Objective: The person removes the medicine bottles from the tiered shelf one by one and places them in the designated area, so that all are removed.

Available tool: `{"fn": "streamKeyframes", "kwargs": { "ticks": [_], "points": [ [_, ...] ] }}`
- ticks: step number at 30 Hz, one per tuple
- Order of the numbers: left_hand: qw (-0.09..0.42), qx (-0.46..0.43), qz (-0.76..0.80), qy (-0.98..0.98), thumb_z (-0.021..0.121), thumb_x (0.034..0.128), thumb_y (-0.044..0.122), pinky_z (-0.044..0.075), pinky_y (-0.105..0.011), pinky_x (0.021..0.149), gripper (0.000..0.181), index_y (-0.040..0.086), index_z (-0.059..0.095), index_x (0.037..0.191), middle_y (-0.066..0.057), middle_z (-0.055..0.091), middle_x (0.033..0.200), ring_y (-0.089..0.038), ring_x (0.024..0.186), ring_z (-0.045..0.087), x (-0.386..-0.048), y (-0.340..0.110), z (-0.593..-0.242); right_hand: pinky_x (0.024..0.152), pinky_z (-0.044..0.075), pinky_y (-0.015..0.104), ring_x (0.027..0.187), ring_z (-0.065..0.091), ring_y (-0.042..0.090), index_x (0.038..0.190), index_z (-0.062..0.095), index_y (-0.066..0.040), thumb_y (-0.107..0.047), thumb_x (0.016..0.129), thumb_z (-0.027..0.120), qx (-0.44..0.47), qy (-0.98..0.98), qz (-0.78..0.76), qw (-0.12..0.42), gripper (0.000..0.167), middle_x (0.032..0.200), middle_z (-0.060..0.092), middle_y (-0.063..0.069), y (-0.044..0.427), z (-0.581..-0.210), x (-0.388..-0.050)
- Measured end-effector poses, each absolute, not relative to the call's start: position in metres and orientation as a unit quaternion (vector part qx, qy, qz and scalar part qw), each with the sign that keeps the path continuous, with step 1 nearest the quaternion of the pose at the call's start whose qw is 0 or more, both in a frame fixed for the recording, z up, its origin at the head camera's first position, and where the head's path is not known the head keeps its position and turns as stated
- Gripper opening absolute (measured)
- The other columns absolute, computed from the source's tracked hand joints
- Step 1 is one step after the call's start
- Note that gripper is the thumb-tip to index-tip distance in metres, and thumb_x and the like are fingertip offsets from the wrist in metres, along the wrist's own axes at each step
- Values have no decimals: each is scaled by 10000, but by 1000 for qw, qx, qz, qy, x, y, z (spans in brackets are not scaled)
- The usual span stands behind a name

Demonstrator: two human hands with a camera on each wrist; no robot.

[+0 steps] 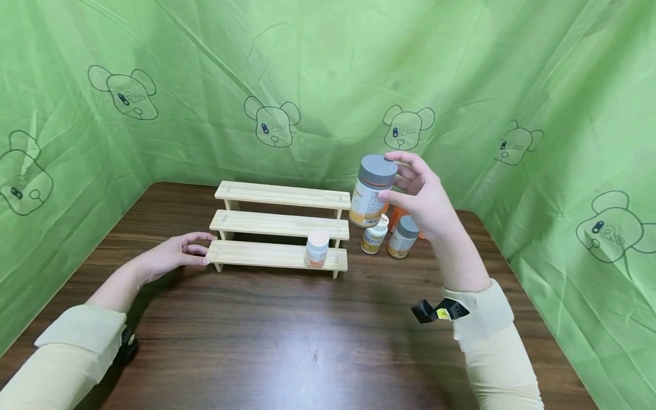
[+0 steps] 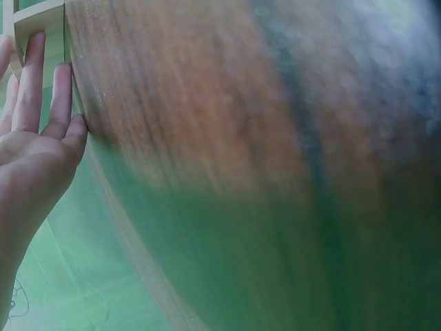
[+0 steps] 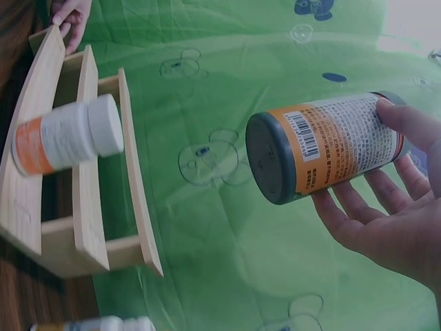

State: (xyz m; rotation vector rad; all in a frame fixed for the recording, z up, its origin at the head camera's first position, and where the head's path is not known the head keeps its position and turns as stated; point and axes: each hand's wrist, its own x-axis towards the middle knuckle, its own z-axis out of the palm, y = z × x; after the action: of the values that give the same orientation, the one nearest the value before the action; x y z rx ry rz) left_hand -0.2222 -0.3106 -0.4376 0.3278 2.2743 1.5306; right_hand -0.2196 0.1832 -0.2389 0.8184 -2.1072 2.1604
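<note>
My right hand (image 1: 422,196) grips a large pill bottle (image 1: 370,199) with a grey lid and a white-and-orange label, lifted above the table beside the rack. In the right wrist view the bottle (image 3: 324,141) lies across the picture, with its dark base and barcode showing. A three-tier wooden display rack (image 1: 261,223) stands on the table, and my left hand (image 1: 171,256) holds the left end of its lowest step between thumb and fingers. Near that step's right end, a white pill bottle (image 1: 317,249) with an orange label stands upright.
Right of the rack stand a white-capped bottle (image 1: 374,236), a grey-capped bottle (image 1: 403,237) and an orange bottle (image 1: 396,216), partly hidden behind the held one. Green cloth (image 1: 328,68) with bear drawings walls in the brown wooden table (image 1: 287,330).
</note>
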Motion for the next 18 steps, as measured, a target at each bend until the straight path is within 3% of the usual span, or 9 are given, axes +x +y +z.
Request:
{"fn": "streamKeyframes", "kwargs": {
  "ticks": [18],
  "points": [
    [191,111,536,815,691,856,166,428,-202,838,673,47,330,1412,-185,617,1195,-91,1001,621,-222,-310,-436,854,503,306,1051,597,238,1270,485,-35,247,761,561,319,-625,712,40,586,1184,620,110,245,-245,-222]
  ]
}}
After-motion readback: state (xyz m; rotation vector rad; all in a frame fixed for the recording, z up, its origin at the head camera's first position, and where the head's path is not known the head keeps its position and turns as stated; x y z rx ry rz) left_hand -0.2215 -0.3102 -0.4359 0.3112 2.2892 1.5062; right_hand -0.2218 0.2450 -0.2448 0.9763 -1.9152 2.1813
